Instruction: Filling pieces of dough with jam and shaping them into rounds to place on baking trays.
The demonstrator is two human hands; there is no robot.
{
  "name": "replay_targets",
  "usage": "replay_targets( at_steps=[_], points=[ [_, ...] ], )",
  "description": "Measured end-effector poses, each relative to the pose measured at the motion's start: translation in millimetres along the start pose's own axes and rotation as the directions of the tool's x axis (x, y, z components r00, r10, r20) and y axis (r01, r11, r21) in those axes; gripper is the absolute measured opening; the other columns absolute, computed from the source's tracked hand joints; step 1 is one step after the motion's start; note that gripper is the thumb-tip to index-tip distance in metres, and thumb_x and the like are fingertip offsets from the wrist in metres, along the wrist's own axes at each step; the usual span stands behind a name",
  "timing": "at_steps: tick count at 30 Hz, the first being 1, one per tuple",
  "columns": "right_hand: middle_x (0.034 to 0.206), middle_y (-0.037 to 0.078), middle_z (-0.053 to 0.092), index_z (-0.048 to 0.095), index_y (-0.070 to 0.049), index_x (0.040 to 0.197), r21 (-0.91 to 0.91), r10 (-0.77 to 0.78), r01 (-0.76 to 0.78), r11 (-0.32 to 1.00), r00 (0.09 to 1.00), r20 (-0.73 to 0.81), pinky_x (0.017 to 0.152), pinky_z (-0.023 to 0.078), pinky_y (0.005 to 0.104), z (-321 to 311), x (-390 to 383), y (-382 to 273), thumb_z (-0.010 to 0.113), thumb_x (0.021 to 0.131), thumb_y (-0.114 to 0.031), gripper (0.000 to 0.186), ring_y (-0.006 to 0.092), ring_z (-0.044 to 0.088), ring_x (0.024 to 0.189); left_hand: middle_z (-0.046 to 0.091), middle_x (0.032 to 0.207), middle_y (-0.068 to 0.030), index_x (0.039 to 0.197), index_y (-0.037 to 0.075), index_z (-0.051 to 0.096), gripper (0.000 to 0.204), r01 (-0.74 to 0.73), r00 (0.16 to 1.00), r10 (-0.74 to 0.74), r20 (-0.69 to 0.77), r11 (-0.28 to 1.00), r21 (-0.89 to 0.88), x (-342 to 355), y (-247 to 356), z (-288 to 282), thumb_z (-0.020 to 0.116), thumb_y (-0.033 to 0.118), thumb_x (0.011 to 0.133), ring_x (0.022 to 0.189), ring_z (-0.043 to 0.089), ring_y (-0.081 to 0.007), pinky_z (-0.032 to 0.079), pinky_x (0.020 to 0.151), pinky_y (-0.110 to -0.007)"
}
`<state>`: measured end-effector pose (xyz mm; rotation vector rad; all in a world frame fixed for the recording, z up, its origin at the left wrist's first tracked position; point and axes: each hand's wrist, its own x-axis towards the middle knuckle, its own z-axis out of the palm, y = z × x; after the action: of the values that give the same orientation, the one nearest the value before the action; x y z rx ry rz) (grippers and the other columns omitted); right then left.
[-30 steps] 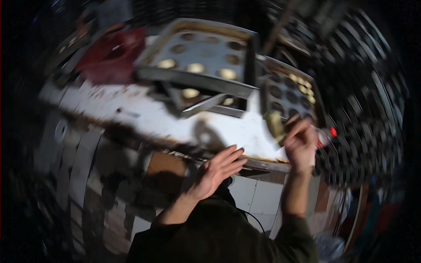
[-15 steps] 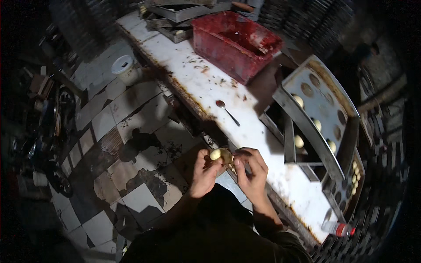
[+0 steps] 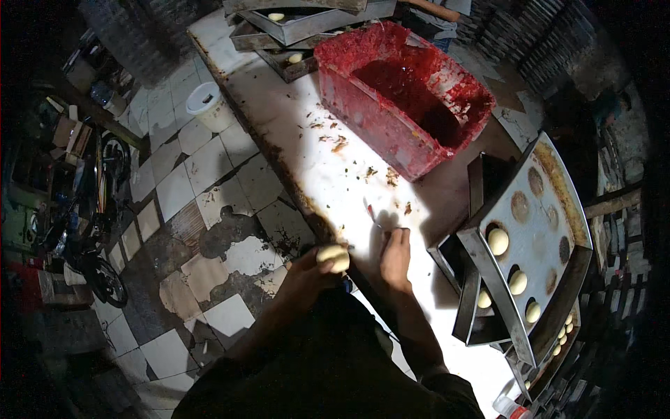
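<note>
Wide fisheye view from the left side of the person's head, tilted steeply down.
The left hand [image 3: 306, 271] and right hand [image 3: 396, 261] sit close to the lens, below centre; beyond them the counter [image 3: 276, 112] runs slantwise from upper left to lower right, the tiled floor [image 3: 173, 187] fills the left, and edges bend toward the dark rim.

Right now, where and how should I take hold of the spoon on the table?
Take the spoon by its handle, probably coming from your near side: its reddened bowl points away from you, and the handle runs toward your right hand. Whether that hand touches it, I can't tell.
</note>
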<state>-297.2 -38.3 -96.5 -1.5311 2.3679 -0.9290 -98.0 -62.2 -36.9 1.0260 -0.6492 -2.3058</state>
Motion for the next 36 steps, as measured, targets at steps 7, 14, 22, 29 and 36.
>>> replay_targets(
  at_steps=[7, 14, 22, 29, 36],
  points=[
    [0.073, 0.011, 0.054, 0.046, 0.002, 0.097, 0.568, 0.082, 0.031, 0.823, 0.982, -0.172, 0.057, 0.043, 0.0297, -28, 66, -84, 0.047, 0.093, -0.009, 0.012, 0.0168, 0.051, 0.063, 0.062, 0.101, -0.0059, 0.113, 0.0, 0.053, 0.029, -0.282, 0.857, -0.105, 0.505, 0.725, 0.629, 96, 60, 7, 0.058, 0.006, 0.085, 0.087, 0.057, -0.0101, 0.045, 0.081, -0.027],
    [0.085, 0.017, 0.059, 0.058, 0.001, 0.088, -0.108, -0.058, 0.037, 0.994, 0.977, -0.203, 0.065, 0.046, 0.0366, -113, 200, -141, 0.055, 0.083, -0.001, 0.007, 0.0317, 0.059, 0.075, 0.058, 0.109, -0.0048, 0.127, 0.003, 0.047, 0.038, -0.012, 0.566, -0.48, 0.671, 0.808, 0.588, 131, 171, -16, 0.054, 0.012, 0.09, 0.097, 0.052, -0.01, 0.042, 0.083, -0.025],
    [0.087, 0.018, 0.063, 0.062, -0.002, 0.088, -0.368, 0.005, 0.43, 0.825, 0.644, 0.765, 0.071, 0.047, 0.0376, -64, 333, -65, 0.053, 0.082, -0.014, 0.016, 0.0308, 0.061, 0.082, 0.058, 0.105, -0.0058, 0.124, 0.003, 0.049, 0.038, -0.196, 0.765, -0.331, 0.553, 0.698, 0.689, 164, 148, -52, 0.051, 0.025, 0.093, 0.099, 0.049, -0.0119, 0.04, 0.089, -0.031],
    [0.078, 0.013, 0.062, 0.061, -0.003, 0.091, -0.361, 0.131, 0.355, 0.862, 0.532, 0.836, 0.064, 0.045, 0.0323, -69, 332, -68, 0.053, 0.086, -0.016, 0.016, 0.0194, 0.059, 0.073, 0.052, 0.098, -0.0033, 0.13, -0.001, 0.04, 0.047, 0.087, 0.835, -0.359, 0.417, 0.834, 0.544, 158, 160, -59, 0.054, 0.023, 0.092, 0.095, 0.045, -0.0101, 0.04, 0.084, -0.028],
    [0.083, 0.008, 0.061, 0.06, -0.003, 0.095, -0.04, 0.167, -0.192, 0.981, 0.708, 0.686, 0.07, 0.046, 0.0299, -172, 284, -107, 0.052, 0.084, -0.005, 0.014, 0.0164, 0.055, 0.075, 0.054, 0.113, -0.0109, 0.121, -0.002, 0.047, 0.037, 0.394, 0.862, -0.367, 0.351, 0.919, -0.008, 158, 168, -14, 0.055, 0.013, 0.088, 0.106, 0.052, -0.019, 0.044, 0.089, -0.033]
  ],
)
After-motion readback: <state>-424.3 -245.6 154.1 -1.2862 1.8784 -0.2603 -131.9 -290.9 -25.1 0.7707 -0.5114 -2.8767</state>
